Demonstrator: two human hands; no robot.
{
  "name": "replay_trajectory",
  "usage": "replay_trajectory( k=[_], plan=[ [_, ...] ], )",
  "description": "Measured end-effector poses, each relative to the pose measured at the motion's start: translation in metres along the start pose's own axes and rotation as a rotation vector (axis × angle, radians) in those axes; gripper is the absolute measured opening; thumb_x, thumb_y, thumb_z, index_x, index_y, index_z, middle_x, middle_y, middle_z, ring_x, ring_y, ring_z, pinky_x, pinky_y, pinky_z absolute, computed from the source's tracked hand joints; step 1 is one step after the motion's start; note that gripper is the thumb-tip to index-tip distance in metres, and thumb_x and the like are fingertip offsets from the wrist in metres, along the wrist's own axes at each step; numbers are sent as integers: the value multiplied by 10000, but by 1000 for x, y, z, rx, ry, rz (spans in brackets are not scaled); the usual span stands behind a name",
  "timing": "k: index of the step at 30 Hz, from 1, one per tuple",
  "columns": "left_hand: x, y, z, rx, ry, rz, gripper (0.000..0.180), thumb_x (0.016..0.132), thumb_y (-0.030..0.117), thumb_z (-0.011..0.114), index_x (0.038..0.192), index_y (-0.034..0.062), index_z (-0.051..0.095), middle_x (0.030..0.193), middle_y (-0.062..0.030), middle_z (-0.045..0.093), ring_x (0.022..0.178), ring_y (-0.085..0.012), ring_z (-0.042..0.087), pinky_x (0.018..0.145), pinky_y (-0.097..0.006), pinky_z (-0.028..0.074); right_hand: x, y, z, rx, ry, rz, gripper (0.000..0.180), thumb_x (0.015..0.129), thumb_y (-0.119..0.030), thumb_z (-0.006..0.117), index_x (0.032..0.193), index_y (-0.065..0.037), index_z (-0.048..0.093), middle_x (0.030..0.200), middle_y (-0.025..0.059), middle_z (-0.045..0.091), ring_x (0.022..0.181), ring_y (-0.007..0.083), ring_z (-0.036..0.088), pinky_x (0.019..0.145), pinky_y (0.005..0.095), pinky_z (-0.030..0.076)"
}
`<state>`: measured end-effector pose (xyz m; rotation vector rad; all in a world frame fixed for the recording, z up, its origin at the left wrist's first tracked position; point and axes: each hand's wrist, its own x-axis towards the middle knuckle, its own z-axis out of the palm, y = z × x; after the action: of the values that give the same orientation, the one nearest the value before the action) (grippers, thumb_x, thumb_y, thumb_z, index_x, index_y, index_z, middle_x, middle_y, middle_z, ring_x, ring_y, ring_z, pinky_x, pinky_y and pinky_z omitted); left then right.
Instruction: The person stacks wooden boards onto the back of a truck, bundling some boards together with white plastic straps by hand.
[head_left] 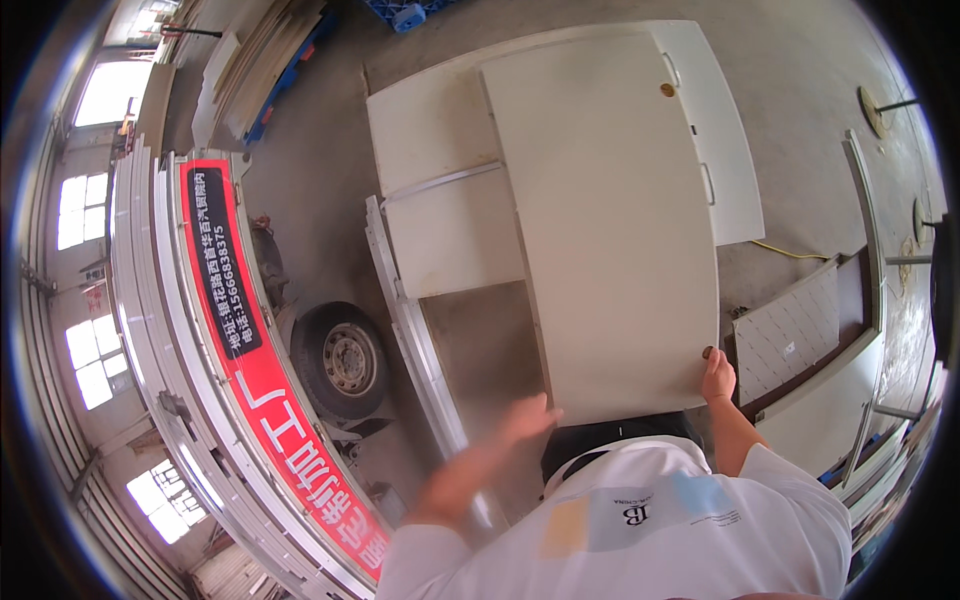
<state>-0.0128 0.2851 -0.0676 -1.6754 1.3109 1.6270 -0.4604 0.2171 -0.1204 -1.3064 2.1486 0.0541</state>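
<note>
A long cream panel [615, 230] extends away from my body, its near end close to my waist. My right hand [717, 380] is closed on its near right corner, beside a small brown round spot [709, 352]. Close to the near left corner is my left hand [527, 416], smeared by motion. Whether it touches the panel, and how its fingers are set, I cannot tell. Two white handles, a farther handle [671, 68] and a nearer handle [709, 184], show along the right edge. Beneath the far part lies a wider pale panel [735, 150] with a metal strip [440, 180].
At left stands a vehicle with a red lettered banner [270, 400] and a wheel [345, 362]. Long metal profiles [415, 340] run between it and the panels. More boards [790, 320] lean at right, near a yellow cord [790, 248]. Stacked boards [255, 70] and a blue crate [415, 12] are farther off.
</note>
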Motion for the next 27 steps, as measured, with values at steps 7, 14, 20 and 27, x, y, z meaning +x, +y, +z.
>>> replay_trajectory(
  k=[7,14,20,27],
  plan=[
    [71,-70,-262,-386,1289,88,309,991,273,570,1177,34,630,924,-213,699,890,-397,678,804,-497,527,2,23,-11,244,-91,24,541,1050,-545,381,1218,-116,665,976,144,710,962,332,667,867,427,495],
    [195,-261,-449,-1137,1413,-397,740,999,539,539,1277,-146,577,1250,-217,679,1106,-398,657,973,-467,499,48,-49,-57,590,128,-208,314,1055,-202,531,1293,-9,601,1296,81,629,1173,186,591,1012,322,445],
    [152,-139,-483,-1378,1547,138,259,857,43,738,1057,-62,612,1140,-138,675,989,-234,668,844,-382,552,70,-176,-65,764,177,-393,292,1010,-93,584,1292,-22,609,1255,70,651,1157,176,609,999,319,465],
    [13,70,-488,435,1785,742,302,898,30,621,1182,114,679,1012,-94,659,895,-250,658,764,-409,541,96,-413,-97,392,393,-1184,365,850,-37,697,1200,-137,692,1268,-4,690,1034,243,647,872,365,543]
  ],
)
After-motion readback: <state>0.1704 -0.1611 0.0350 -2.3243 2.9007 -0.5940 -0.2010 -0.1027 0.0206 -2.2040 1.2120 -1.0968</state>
